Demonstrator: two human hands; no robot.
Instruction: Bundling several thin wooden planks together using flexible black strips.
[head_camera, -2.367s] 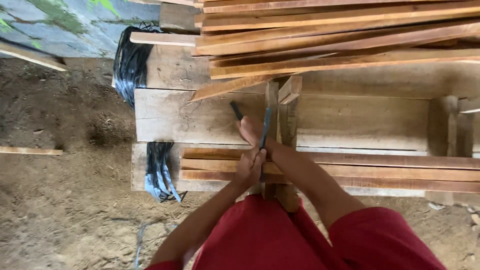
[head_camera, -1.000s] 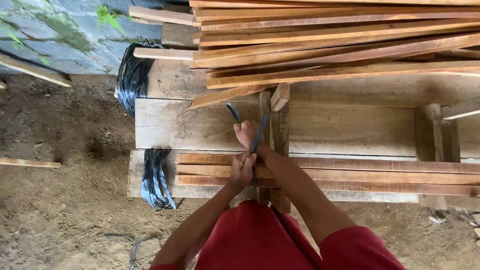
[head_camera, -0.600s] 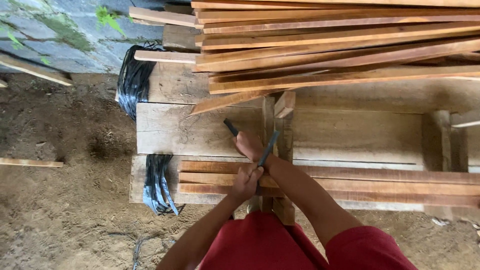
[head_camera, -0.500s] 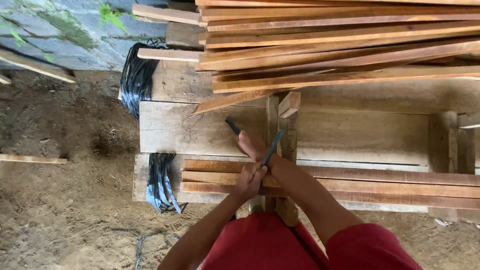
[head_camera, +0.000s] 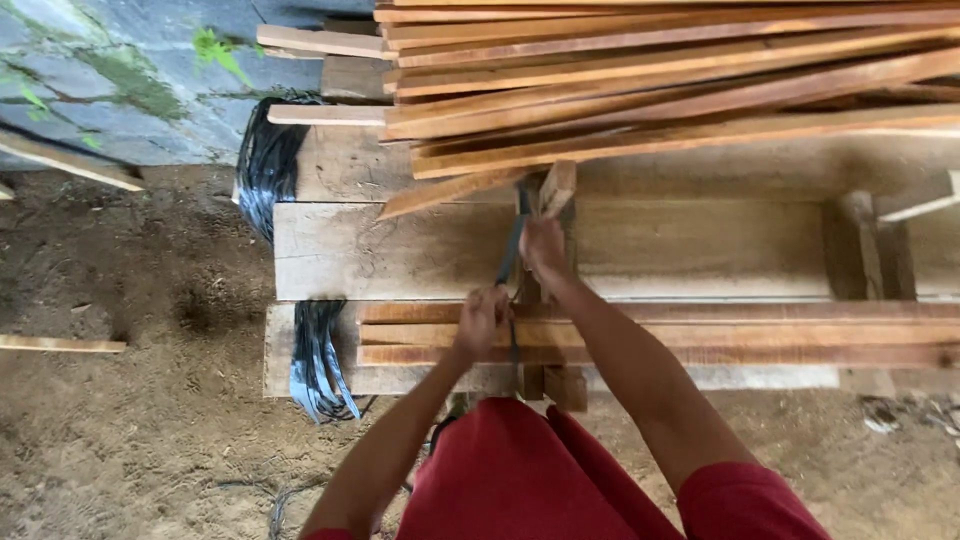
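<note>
Right hand (head_camera: 543, 247) now farther up the dark strap (head_camera: 511, 255), fingers of both hands pinching it, left hand (head_camera: 482, 315) nearer.

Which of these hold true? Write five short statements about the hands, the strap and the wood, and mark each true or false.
1. Both hands hold the dark strap. True.
2. The right hand is nearer the person's body than the left hand. False: the right hand is farther out, near the stacked slats.
3. A bundle of black straps lies at the bench's left end. True.
4. The ground is tiled. False: it is bare dirt.
5. The person wears blue. False: the red clothing shows at the bottom.
</note>
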